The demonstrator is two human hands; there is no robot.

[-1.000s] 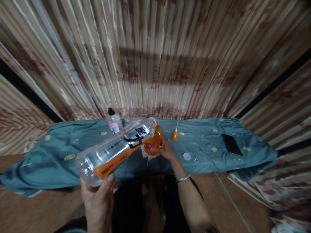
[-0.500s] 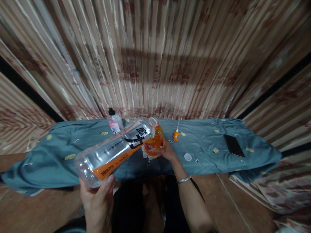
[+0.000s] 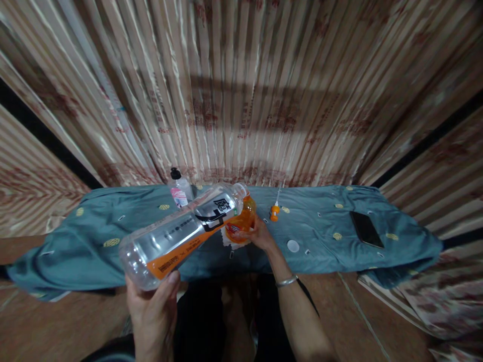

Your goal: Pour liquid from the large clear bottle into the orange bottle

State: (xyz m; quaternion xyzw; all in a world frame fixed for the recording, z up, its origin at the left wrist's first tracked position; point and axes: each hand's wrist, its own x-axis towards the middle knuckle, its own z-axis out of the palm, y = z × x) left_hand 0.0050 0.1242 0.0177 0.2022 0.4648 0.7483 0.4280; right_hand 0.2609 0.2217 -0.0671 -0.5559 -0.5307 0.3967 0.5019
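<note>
Head view: teal cloth [image 3: 143, 221] spreads under everything. The left hand [image 3: 153, 301] is curled snugly round a big clear bottle's [image 3: 177, 234] bottom, tipping it, maybe so its mouth reaches the orange bottle's [image 3: 248, 211] top. The right hand [image 3: 258, 234] hugs the orange bottle, likely to steady it. Right of the orange bottle lie a black phone [image 3: 366, 230], an orange pump top [image 3: 275, 213] and a white lid [image 3: 293, 246].

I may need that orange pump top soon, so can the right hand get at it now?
Probably, once freed: the right hand holds the orange bottle, but the orange pump top lies close by with nothing visibly between.
</note>
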